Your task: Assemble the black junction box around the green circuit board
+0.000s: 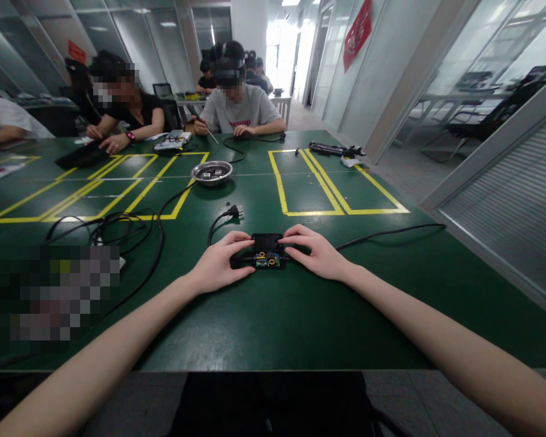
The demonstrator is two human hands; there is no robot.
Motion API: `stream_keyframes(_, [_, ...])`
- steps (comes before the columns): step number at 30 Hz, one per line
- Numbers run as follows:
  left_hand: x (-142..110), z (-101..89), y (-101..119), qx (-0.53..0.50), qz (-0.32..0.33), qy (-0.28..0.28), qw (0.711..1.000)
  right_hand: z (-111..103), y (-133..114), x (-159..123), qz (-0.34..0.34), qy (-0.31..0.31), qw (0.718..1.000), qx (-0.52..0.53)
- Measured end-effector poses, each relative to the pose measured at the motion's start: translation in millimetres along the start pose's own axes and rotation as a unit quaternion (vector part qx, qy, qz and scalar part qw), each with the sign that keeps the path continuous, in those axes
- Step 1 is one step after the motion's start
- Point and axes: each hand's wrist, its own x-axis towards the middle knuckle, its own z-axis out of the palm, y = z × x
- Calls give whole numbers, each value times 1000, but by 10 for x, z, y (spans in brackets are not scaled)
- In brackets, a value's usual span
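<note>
Two hands, both forearms reaching in from the near edge, fingers curled. Left hand grips left side of one opened power adapter; right hand grips right side. One black cover, one exposed circuit board, between hands on green table. Beyond: one two-pin plug, one metal bowl holding small parts.

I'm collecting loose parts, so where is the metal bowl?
In the head view, the bowl sits left of centre, beyond the plug.
</note>
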Motion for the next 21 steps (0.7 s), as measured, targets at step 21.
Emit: stream_keyframes(21, [-3,-1,12,-1,2,12,1000,-18,-47,14,-19,30,999,7])
